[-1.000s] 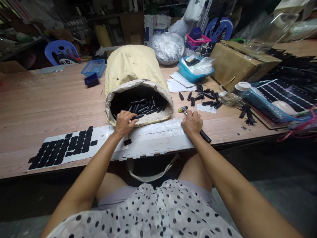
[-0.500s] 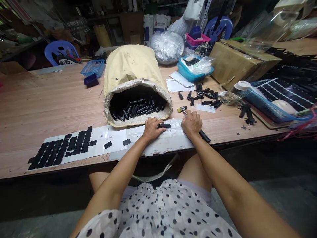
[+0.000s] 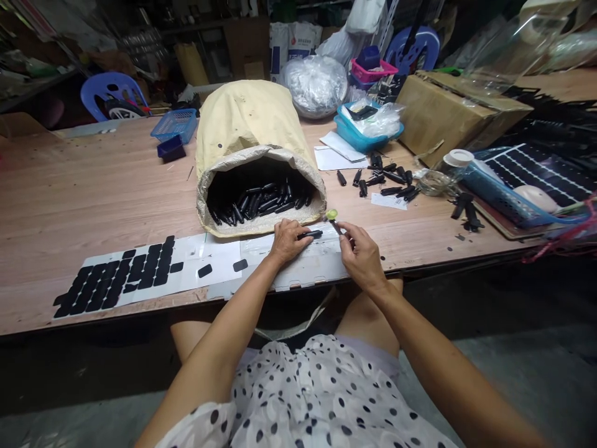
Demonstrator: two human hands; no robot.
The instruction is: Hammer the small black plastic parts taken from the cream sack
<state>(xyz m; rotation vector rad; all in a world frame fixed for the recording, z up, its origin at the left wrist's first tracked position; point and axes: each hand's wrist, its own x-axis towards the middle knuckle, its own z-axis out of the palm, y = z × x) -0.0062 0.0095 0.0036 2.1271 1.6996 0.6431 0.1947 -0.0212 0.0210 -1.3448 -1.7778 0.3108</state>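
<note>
My left hand (image 3: 287, 241) pinches a small black elongated plastic piece (image 3: 313, 234) against the board (image 3: 317, 267) at the table's front edge. My right hand (image 3: 362, 256) is closed around a small hammer (image 3: 332, 215) with a yellowish head. The head is tilted up just right of the black piece and apart from it. Most of the hammer's handle is hidden by the palm. Right behind my left hand lies a cream sack (image 3: 249, 112), its mouth facing me, with many similar black pieces (image 3: 261, 202) inside.
Rows of black rounded pads (image 3: 97, 286) lie on white sheets at the left. Loose black pieces (image 3: 392, 177) are scattered right of the sack. Farther right are a cardboard box (image 3: 443, 118) and a blue basket (image 3: 513, 193). A turquoise basket (image 3: 366, 138) sits behind.
My right hand has turned and raised the hammer; its head has shifted left towards the black piece. My left hand has stayed almost in place with the piece.
</note>
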